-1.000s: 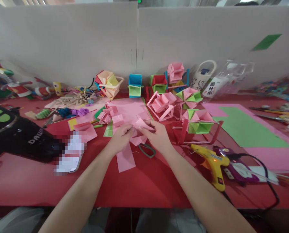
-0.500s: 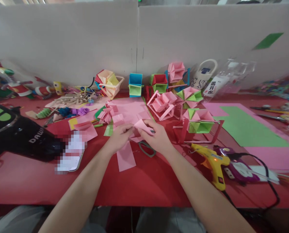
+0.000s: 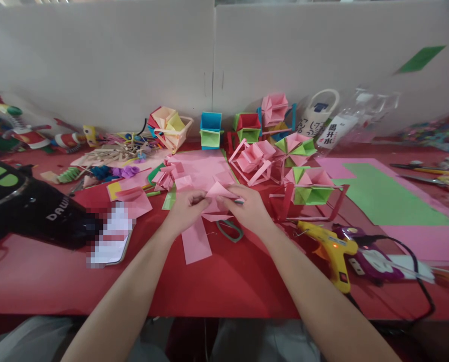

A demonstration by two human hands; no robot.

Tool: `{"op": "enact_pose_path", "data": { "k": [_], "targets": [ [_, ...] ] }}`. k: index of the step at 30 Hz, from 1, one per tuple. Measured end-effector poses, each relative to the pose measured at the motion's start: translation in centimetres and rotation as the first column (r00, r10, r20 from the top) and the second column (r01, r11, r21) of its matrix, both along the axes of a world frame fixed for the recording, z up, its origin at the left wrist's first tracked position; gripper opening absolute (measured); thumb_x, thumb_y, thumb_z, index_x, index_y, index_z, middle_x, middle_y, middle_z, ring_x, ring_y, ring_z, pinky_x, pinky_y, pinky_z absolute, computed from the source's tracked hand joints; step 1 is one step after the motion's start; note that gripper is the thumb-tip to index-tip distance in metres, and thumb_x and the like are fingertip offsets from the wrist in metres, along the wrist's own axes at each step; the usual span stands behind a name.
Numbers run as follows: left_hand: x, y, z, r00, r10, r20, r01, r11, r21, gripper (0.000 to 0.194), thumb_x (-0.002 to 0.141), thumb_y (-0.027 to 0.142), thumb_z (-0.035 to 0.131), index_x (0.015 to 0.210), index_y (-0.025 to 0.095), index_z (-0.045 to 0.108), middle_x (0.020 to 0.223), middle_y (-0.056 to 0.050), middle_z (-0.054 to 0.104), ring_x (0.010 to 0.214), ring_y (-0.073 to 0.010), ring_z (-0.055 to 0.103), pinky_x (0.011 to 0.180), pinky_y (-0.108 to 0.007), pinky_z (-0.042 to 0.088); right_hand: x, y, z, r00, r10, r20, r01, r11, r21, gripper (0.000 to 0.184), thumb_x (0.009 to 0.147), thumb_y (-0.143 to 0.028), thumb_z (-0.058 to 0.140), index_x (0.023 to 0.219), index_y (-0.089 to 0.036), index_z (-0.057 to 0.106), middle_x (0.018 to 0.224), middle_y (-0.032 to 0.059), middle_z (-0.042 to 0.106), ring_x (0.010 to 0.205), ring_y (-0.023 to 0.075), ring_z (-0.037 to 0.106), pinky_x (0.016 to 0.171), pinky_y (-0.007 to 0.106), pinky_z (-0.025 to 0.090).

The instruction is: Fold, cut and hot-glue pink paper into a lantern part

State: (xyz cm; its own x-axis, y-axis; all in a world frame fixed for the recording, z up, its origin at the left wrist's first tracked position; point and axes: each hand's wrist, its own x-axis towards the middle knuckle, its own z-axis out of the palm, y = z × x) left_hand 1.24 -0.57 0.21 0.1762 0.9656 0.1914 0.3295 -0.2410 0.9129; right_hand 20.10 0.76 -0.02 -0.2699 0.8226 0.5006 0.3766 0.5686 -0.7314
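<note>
A folded piece of pink paper (image 3: 217,190) is pinched between my two hands, its top coming to a point. My left hand (image 3: 188,208) is closed on its left side, thumb against the curled fingers. On its right side my right hand (image 3: 248,205) grips with thumb and fingers. Below the hands lie scissors (image 3: 230,231), with one green-grey handle loop showing and the blades hidden. A flat pink strip of paper (image 3: 197,244) rests beneath my left hand. Behind them, a pink sheet (image 3: 198,163) and a small pile of folded pink pieces (image 3: 166,175) lie on the red table.
Folded paper wheels on stands, such as one pink wheel (image 3: 251,158) and one pink-green wheel (image 3: 310,187), stand behind and right. A yellow hot glue gun (image 3: 332,251) with a purple power strip (image 3: 375,264) lies right. A phone (image 3: 115,234) and black DAWN-marked appliance (image 3: 43,206) are left.
The pink paper has turned between my hands, its peak now pointing up. My right hand has shifted slightly right and its grip has changed.
</note>
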Motion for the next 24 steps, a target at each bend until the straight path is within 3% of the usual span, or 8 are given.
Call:
{"op": "enact_pose_path", "data": {
  "k": [4,8,12,17,24],
  "targets": [
    [-0.1,0.1,0.0,0.997,-0.054,-0.053,0.056,0.997,0.054,0.021,0.086,0.027,0.056,0.071,0.017,0.066,0.067,0.002,0.059,0.067,-0.0138,0.054,0.065,-0.023,0.043,0.1,-0.2,0.5,0.999,0.033,0.021,-0.032,0.999,-0.036,0.012,0.085,-0.029,0.067,0.082,-0.018,0.071,0.080,0.0036,0.067,0.078,0.0197,0.061,0.071,0.030,0.047],
    [0.0,0.0,-0.1,0.988,-0.130,-0.082,0.137,0.987,0.085,0.022,0.088,0.021,0.051,0.086,0.019,0.073,0.080,-0.001,0.069,0.080,-0.0164,0.062,0.075,-0.025,0.048,0.1,-0.5,1.1,0.997,0.072,0.020,-0.070,0.995,-0.070,0.012,0.084,-0.029,0.068,0.079,-0.019,0.072,0.082,0.0038,0.067,0.085,0.0203,0.062,0.078,0.031,0.046],
    [0.1,-0.2,-0.1,0.991,-0.104,-0.090,0.114,0.987,0.114,0.024,0.087,0.018,0.052,0.093,0.021,0.076,0.087,-0.001,0.074,0.085,-0.0171,0.066,0.078,-0.026,0.049,0.4,-0.4,1.4,0.993,0.108,0.039,-0.102,0.985,-0.137,0.015,0.084,-0.031,0.068,0.076,-0.018,0.070,0.083,0.0042,0.065,0.083,0.0199,0.060,0.076,0.031,0.046],
    [0.3,-0.2,0.0,0.998,-0.029,-0.057,0.036,0.993,0.116,0.021,0.088,0.031,0.059,0.089,0.019,0.077,0.081,-0.002,0.073,0.077,-0.0163,0.064,0.072,-0.025,0.048,0.5,-0.3,1.5,0.995,0.098,0.034,-0.097,0.994,-0.053,0.016,0.088,-0.029,0.063,0.078,-0.018,0.068,0.079,0.0022,0.061,0.078,0.0179,0.057,0.073,0.030,0.045],
    [0.7,-0.3,-0.3,0.992,0.013,0.123,-0.015,1.000,0.009,0.022,0.086,0.036,0.061,0.086,0.020,0.075,0.076,-0.001,0.067,0.072,-0.0147,0.058,0.067,-0.024,0.047,0.0,-0.4,1.4,0.994,0.106,0.026,-0.109,0.989,0.104,0.016,0.094,-0.025,0.056,0.087,-0.021,0.071,0.086,0.0042,0.062,0.085,0.0189,0.058,0.078,0.032,0.046]
  ]
}}
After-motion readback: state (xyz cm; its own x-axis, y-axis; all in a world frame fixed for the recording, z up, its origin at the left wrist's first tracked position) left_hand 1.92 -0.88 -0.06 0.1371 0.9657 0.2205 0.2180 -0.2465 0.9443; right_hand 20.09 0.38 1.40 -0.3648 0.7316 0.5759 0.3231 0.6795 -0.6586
